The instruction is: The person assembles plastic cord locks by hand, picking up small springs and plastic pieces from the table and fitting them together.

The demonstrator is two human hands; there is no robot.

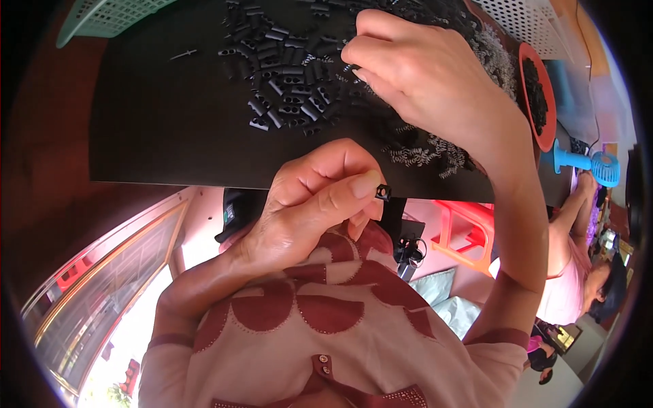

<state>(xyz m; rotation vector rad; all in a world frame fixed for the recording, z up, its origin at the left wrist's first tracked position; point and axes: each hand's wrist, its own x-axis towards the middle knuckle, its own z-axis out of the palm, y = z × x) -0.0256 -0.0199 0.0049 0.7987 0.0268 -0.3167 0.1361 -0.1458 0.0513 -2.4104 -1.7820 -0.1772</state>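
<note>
My left hand point(306, 204) is in front of my chest, near the table's edge. Thumb and index finger pinch a small black plastic cord lock piece point(384, 192) with a hole in its end. My right hand point(422, 68) hangs over the far part of the table, its fingers closed; whatever they hold, if anything, is hidden. To its left spreads a heap of black two-hole cord lock bodies point(292, 88). Small metal springs point(422, 151) lie beneath and beside the right wrist, mixed with dark pieces.
The dark table point(163, 136) carries a thin pale stick point(183, 54) at left. A green basket point(102, 20), a white perforated basket point(524, 24) and a red bowl point(549, 102) of black parts stand around. A blue fan point(602, 166), a red stool point(469, 234) and another person point(571, 279) are at right.
</note>
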